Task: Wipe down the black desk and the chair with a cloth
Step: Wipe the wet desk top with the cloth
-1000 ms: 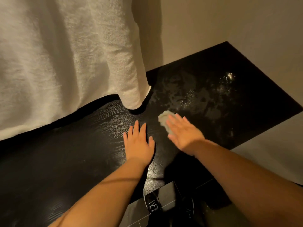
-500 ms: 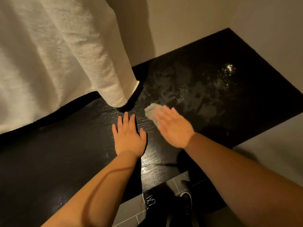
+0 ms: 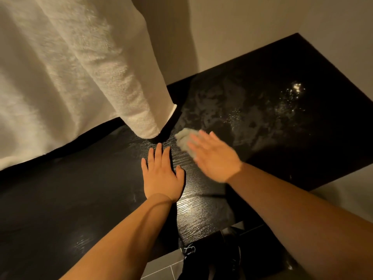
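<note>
Wet-streaked black bench [image 3: 70,199], beige walls [image 3: 262,27]; a white curtain [image 3: 70,67] overhangs. My right hand [image 3: 216,158] presses the cloth [image 3: 182,138], fingers straight; my left hand [image 3: 161,174] rests flat.

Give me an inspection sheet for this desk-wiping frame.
Surface: black desk, wet smears and glinting droplets on its far right part.
Job's things: pale cloth under the right fingers; chair not in view.
Clutter: nothing seen.
Hands: left hand flat on desk, fingers straight; right hand flat on cloth, motion-blurred.
Cables: nothing seen.
Surroundings: white curtain hangs over desk's far edge; beige wall; dark shoes on grey tiled floor.
</note>
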Demonstrator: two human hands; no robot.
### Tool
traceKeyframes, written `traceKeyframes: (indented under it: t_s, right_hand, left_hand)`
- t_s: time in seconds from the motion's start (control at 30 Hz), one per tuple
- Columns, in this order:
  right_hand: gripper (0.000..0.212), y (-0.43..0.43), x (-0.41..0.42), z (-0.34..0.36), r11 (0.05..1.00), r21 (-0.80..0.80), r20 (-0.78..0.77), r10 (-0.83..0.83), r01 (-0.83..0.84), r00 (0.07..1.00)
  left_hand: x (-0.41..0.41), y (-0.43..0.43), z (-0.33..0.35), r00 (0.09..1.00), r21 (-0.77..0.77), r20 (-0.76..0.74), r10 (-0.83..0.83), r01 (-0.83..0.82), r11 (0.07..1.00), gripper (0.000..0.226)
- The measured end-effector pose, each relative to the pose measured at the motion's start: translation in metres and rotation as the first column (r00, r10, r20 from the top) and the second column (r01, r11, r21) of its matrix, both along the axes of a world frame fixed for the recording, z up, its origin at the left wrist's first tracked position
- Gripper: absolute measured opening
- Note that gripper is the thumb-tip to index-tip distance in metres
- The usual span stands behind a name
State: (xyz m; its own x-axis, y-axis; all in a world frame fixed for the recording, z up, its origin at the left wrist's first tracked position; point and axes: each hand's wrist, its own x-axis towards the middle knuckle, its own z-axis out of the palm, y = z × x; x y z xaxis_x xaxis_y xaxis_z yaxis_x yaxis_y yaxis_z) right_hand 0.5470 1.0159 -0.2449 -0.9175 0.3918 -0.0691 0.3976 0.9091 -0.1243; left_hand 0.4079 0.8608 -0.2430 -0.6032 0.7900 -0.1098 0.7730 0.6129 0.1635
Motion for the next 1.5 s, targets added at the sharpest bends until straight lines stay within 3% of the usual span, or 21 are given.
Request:
traceKeyframes:
  t_s: [0.17,0.23,0.33,0.43,0.6,0.73,0.9,1.0,1.1,1.2,1.27,1.33,1.4,1.5]
  right_hand:
    - [0.056,0.055,0.002,0.001,0.919,-0.041,0.029,-0.390,0.391,0.920]
    - [0.061,0.035,0.001,0.005,0.927,-0.042,0.045,-0.371,0.373,0.927]
    - [0.065,-0.019,0.015,0.008,0.984,-0.031,0.096,-0.174,0.177,0.980]
    - [0.063,-0.018,0.039,0.009,0.995,-0.071,0.115,-0.061,0.069,0.992]
    - [0.061,0.054,0.069,0.007,0.948,-0.030,0.100,-0.311,0.315,0.945]
    - [0.060,0.038,0.063,0.010,0.895,-0.048,0.056,-0.440,0.443,0.896]
    - [0.063,-0.042,0.057,0.008,0.982,-0.099,0.056,-0.159,0.164,0.986]
    - [0.063,-0.022,0.073,0.007,0.992,-0.117,0.081,-0.029,0.039,0.996]
    - [0.059,0.031,0.083,0.007,0.972,-0.066,0.048,-0.222,0.225,0.974]
    - [0.062,0.061,0.083,0.008,0.883,-0.093,0.052,-0.458,0.461,0.888]
    - [0.066,0.053,0.074,0.006,0.841,-0.127,0.048,-0.524,0.525,0.851]
    - [0.064,0.026,0.065,0.006,0.872,-0.123,0.026,-0.474,0.474,0.880]
    - [0.061,0.001,0.065,0.006,0.941,-0.120,0.024,-0.317,0.318,0.948]
    - [0.062,0.013,0.076,0.004,0.974,-0.157,0.054,-0.154,0.161,0.987]
  left_hand:
    - [0.000,0.000,-0.001,1.000,0.010,-0.002,0.001,-0.001,1.000,0.072]
    - [0.000,0.000,-0.001,1.000,0.008,0.002,0.002,-0.002,1.000,0.072]
    - [0.000,0.001,-0.001,1.000,0.014,0.002,0.000,0.000,1.000,0.072]
    - [0.000,0.001,-0.001,1.000,0.020,0.004,0.007,-0.007,1.000,0.072]
    - [0.000,0.000,0.000,1.000,0.020,0.005,0.008,-0.008,1.000,0.072]
    - [0.001,0.000,-0.001,1.000,0.032,0.007,0.011,-0.011,0.999,0.071]
    - [0.002,0.001,0.004,1.000,-0.034,-0.001,-0.005,0.005,0.999,0.069]
    - [0.005,0.004,0.008,1.000,-0.103,0.004,-0.017,0.018,0.995,0.068]
    - [0.008,0.010,0.013,0.999,-0.087,0.045,-0.025,0.029,0.996,0.066]
    - [0.016,0.029,0.015,0.995,-0.045,0.094,-0.018,0.022,0.999,0.064]
    - [0.021,0.046,0.017,0.991,-0.031,0.136,0.006,-0.002,1.000,0.063]
    - [0.025,0.059,0.016,0.989,-0.022,0.150,0.010,-0.007,1.000,0.063]
    - [0.027,0.066,0.011,0.992,-0.029,0.127,0.008,-0.005,1.000,0.064]
    - [0.028,0.065,0.004,0.997,-0.009,0.075,0.020,-0.019,1.000,0.065]
